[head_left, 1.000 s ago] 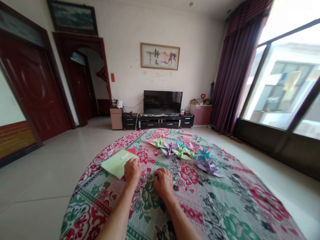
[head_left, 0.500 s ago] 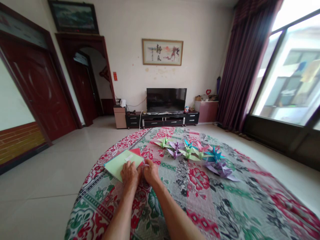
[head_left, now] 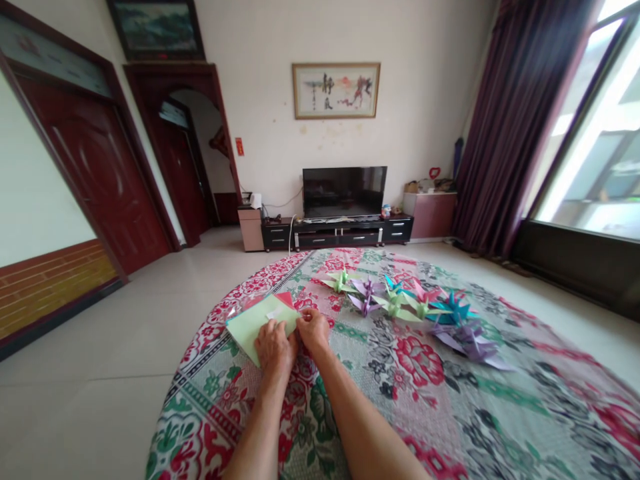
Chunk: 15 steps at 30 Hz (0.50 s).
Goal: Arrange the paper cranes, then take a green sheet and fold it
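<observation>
Green square paper sheets [head_left: 253, 323], stacked flat with a red sheet [head_left: 286, 298] showing at the far edge, lie on the left part of the round table under its flowered red-and-green cloth [head_left: 400, 400]. We see the stack near the table's left rim, just in front of both hands. Our left hand [head_left: 274, 345] rests palm down on the near right corner of the top green sheet, fingers bent and pressing on the paper. Our right hand [head_left: 314, 329] sits just beside it, touching it, with thumb and fingertips pinched at the right edge of the stack; whether a single sheet is gripped between them we cannot tell. A small pale strip [head_left: 274, 313] lies on the top sheet, just beyond the left hand.

Farther right on the cloth, well apart from the hands, a curved row of folded paper cranes runs from far to near: a pale green crane [head_left: 341, 281], a lilac crane [head_left: 367, 297], yellow-green cranes [head_left: 400, 308], a teal crane [head_left: 453, 309] and a larger purple crane [head_left: 473, 340]. Beyond the table stand a dark low cabinet [head_left: 345, 235] with a black television [head_left: 344, 191], a framed calligraphy picture [head_left: 335, 91] on the wall, dark red doors at left and purple curtains [head_left: 510, 127] at right.
</observation>
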Motion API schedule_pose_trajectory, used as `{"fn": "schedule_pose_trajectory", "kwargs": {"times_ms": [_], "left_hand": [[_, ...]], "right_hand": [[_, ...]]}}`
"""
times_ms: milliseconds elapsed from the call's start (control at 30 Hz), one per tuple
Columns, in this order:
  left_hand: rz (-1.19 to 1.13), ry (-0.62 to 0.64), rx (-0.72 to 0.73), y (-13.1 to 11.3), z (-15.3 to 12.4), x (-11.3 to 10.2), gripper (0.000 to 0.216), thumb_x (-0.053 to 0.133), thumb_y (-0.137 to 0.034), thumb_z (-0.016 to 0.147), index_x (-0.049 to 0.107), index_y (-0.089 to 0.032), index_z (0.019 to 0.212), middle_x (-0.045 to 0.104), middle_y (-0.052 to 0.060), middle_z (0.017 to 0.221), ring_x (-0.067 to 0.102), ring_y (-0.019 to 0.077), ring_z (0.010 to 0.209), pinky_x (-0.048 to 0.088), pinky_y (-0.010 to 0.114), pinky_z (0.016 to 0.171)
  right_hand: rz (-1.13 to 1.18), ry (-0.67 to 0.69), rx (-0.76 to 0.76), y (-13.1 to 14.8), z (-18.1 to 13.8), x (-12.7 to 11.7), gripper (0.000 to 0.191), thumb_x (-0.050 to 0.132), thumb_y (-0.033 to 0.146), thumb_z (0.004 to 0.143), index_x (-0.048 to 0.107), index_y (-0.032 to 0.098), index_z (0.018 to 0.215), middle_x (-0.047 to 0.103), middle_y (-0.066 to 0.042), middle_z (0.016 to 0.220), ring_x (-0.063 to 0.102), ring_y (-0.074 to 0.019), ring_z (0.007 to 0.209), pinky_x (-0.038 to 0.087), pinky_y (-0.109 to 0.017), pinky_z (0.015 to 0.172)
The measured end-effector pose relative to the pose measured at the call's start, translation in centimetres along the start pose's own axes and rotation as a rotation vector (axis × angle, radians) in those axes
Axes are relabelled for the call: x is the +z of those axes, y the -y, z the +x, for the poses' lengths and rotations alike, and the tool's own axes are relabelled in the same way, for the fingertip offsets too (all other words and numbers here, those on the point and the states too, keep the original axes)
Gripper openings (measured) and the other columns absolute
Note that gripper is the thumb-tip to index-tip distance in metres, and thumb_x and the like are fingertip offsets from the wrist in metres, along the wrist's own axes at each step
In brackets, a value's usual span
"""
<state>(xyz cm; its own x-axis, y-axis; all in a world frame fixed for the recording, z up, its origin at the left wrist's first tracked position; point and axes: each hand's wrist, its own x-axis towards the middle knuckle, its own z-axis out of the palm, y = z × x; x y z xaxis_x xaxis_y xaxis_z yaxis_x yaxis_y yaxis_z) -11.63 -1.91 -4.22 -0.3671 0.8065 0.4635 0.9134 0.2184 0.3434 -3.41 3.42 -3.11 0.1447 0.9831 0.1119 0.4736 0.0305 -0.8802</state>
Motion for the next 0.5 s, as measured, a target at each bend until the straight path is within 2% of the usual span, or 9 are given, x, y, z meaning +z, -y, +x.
{"fn": "schedule_pose_trajectory", "kwargs": {"times_ms": [167,300,367,500], "left_hand": [[-0.013,0.022,-0.011,0.0,-0.1,0.1,0.03,0.052,-0.028,0.078,0.066,-0.02,0.103,0.058,0.009,0.116,0.049,0.0257,0.108,0.036,0.037,0.09],[-0.01,0.046,-0.031,-0.1,-0.2,0.0,0.031,0.05,-0.028,0.079,0.065,-0.02,0.105,0.056,0.009,0.121,0.046,0.026,0.112,0.035,0.037,0.092],[-0.012,0.053,-0.03,-0.2,-0.3,-0.2,0.032,0.049,-0.027,0.08,0.064,-0.02,0.107,0.055,0.009,0.122,0.046,0.0254,0.112,0.035,0.037,0.092],[-0.002,0.055,-0.028,-0.6,-0.6,-0.7,0.032,0.049,-0.026,0.079,0.064,-0.019,0.107,0.056,0.01,0.122,0.047,0.0251,0.112,0.035,0.037,0.091]], "right_hand": [[-0.012,-0.025,-0.049,0.0,-0.7,0.1,0.031,0.051,0.013,0.067,0.069,0.019,0.092,0.071,-0.002,0.079,0.063,-0.0145,0.072,0.044,-0.02,0.069],[-0.061,0.005,-0.157,-0.1,-1.3,0.2,0.032,0.049,0.015,0.072,0.068,0.019,0.097,0.071,-0.004,0.087,0.063,-0.0132,0.075,0.043,-0.019,0.071],[-0.095,0.049,-0.196,-0.1,-1.3,0.1,0.029,0.049,0.014,0.07,0.07,0.019,0.09,0.071,-0.003,0.082,0.062,-0.0126,0.072,0.042,-0.017,0.066],[-0.128,0.1,-0.205,0.1,-0.8,0.2,0.02,0.051,0.015,0.069,0.069,0.018,0.063,0.068,-0.002,0.062,0.058,-0.0118,0.059,0.036,-0.017,0.055]]}}
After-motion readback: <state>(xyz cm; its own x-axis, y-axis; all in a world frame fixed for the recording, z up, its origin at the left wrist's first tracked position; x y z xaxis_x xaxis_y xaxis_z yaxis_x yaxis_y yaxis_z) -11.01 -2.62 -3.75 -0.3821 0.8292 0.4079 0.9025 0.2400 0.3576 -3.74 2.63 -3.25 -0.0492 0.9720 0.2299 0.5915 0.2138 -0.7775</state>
